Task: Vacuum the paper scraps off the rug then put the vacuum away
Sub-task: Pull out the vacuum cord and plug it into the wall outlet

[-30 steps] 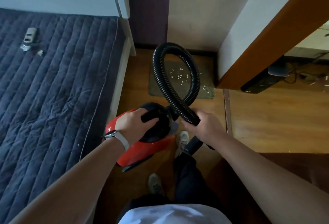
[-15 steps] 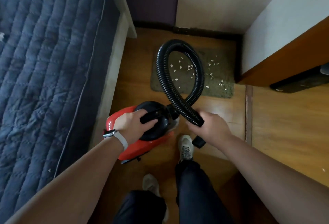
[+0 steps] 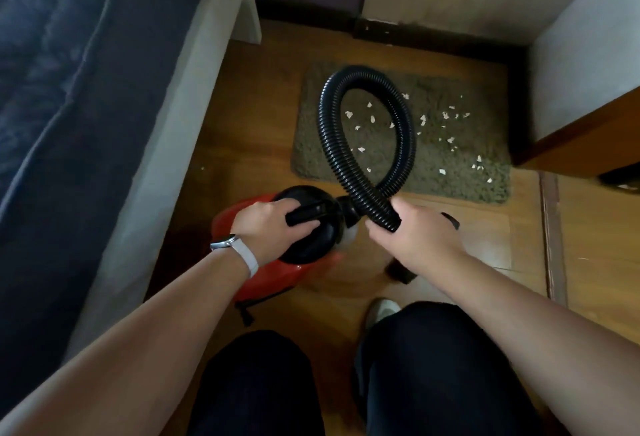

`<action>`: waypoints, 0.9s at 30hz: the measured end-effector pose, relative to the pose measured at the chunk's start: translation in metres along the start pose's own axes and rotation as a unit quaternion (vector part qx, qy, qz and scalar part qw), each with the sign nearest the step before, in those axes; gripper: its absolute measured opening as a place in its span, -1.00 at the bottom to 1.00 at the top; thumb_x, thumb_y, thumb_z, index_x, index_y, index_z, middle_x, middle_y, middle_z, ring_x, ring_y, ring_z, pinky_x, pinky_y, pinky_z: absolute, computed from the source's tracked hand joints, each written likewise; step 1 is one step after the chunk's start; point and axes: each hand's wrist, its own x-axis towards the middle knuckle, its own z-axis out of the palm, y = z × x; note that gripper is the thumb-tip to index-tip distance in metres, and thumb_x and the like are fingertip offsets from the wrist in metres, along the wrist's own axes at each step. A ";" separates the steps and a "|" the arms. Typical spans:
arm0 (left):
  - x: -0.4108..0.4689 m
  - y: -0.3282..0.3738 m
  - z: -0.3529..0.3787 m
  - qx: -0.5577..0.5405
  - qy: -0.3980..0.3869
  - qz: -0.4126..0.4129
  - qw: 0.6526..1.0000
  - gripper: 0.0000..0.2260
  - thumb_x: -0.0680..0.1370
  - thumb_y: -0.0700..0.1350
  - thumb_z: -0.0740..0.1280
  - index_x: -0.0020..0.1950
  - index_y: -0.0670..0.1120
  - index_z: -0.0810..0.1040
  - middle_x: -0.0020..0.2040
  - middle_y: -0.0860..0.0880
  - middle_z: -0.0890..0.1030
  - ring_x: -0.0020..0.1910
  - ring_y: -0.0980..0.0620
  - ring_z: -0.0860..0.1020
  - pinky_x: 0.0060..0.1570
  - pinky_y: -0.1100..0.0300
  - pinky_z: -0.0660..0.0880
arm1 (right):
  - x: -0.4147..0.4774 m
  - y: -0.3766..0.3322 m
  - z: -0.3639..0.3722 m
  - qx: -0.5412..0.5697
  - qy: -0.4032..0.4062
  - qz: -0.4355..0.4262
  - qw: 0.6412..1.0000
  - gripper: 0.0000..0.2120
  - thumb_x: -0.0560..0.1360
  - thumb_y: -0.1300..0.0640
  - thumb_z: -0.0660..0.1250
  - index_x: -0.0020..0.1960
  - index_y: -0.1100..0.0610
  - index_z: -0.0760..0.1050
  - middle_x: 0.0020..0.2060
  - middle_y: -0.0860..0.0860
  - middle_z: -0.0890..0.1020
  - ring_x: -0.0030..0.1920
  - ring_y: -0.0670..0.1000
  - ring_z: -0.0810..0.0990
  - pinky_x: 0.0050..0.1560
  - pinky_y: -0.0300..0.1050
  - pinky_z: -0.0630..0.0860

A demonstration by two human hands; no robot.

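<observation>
Vacuum at near edge of rug; scraps not yet lifted.

We hold the red vacuum just near and left of the rug, left hand wrapped round its black top handle. The right hand grips the ribbed hose close to its free end, and the loop hangs over the paper scraps. We judge the body rigid and light enough for one hand. The hose looks springy, so take it near the nozzle to steer.

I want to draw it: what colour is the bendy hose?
Black ribbed plastic hose, seen best in head view.
</observation>
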 end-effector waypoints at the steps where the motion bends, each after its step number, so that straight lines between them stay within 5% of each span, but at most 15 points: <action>1: 0.010 -0.006 0.011 -0.002 0.005 0.005 1.000 -0.63 0.48 0.35 0.29 0.12 0.15 0.59 -0.12 0.08 0.66 -0.14 0.03 0.61 -0.19 0.06 0.59 | 0.008 0.000 0.007 0.015 -0.002 -0.006 1.000 -0.74 0.53 -0.25 0.28 -0.07 -0.07 0.40 -0.34 -0.08 0.55 -0.35 -0.09 0.53 -0.45 -0.12 0.40; 10: 0.049 -0.040 0.075 -0.045 0.027 0.038 0.998 -0.70 0.49 0.28 0.34 -0.02 0.09 0.63 -0.20 0.06 0.65 -0.22 0.03 0.60 -0.29 0.06 0.53 | 0.054 0.004 0.056 0.072 -0.051 -0.062 0.994 -0.72 0.53 -0.06 0.39 -0.12 0.01 0.30 -0.31 -0.05 0.49 -0.38 -0.10 0.47 -0.45 -0.25 0.29; 17: 0.050 -0.052 0.087 -0.045 0.039 0.020 0.998 -0.67 0.50 0.28 0.33 0.09 0.10 0.63 -0.15 0.05 0.66 -0.22 0.02 0.58 -0.29 0.07 0.52 | 0.079 0.006 0.112 -0.006 -0.049 -0.110 0.993 -0.61 0.49 -0.11 0.35 0.20 0.04 0.33 -0.10 0.02 0.63 -0.10 0.14 0.64 -0.19 0.05 0.58; 27: 0.043 -0.060 0.097 -0.038 0.055 0.044 0.997 -0.65 0.51 0.27 0.32 0.19 0.11 0.60 -0.15 0.05 0.68 -0.23 0.03 0.61 -0.25 -0.02 0.57 | 0.090 0.026 0.150 0.047 0.024 -0.105 0.993 -0.62 0.50 -0.12 0.36 0.19 0.05 0.38 -0.16 0.07 0.61 -0.13 0.19 0.62 -0.21 0.09 0.58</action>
